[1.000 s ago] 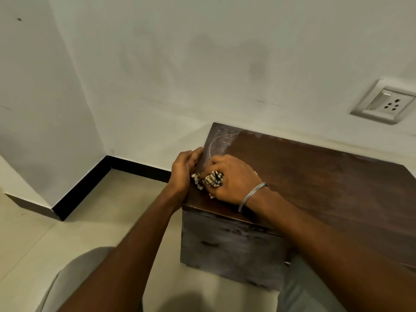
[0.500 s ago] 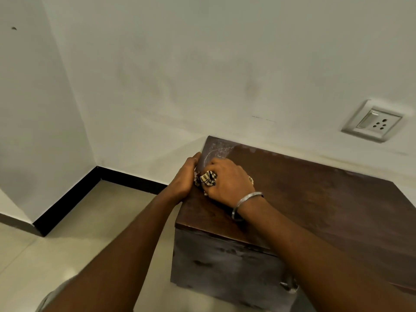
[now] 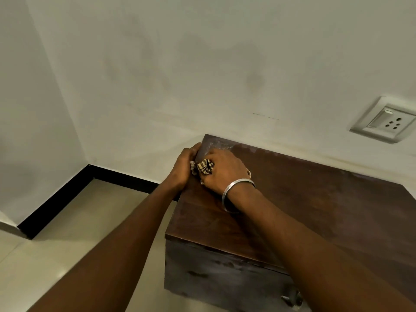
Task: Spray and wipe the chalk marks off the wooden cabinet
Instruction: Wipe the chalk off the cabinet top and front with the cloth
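A dark wooden cabinet [image 3: 315, 210] stands against the wall. Faint white chalk marks [image 3: 221, 145] remain at its far left corner. My right hand [image 3: 225, 172], with a metal bangle on the wrist, grips a crumpled checked cloth [image 3: 204, 167] and presses it on the cabinet top just short of those marks. My left hand [image 3: 183, 170] curls over the cabinet's left edge beside the cloth and touches a bit of it. No spray bottle is in view.
A white wall rises right behind the cabinet, with a switch and socket plate [image 3: 382, 122] at the right. A black skirting [image 3: 67, 192] runs along the tiled floor [image 3: 78, 233] to the left. A metal latch [image 3: 290, 297] sits on the cabinet's front.
Both hands and the cloth have moved along the cabinet's left edge toward the far corner, covering more of the chalk marks. The camera has shifted, showing more of the cabinet front.
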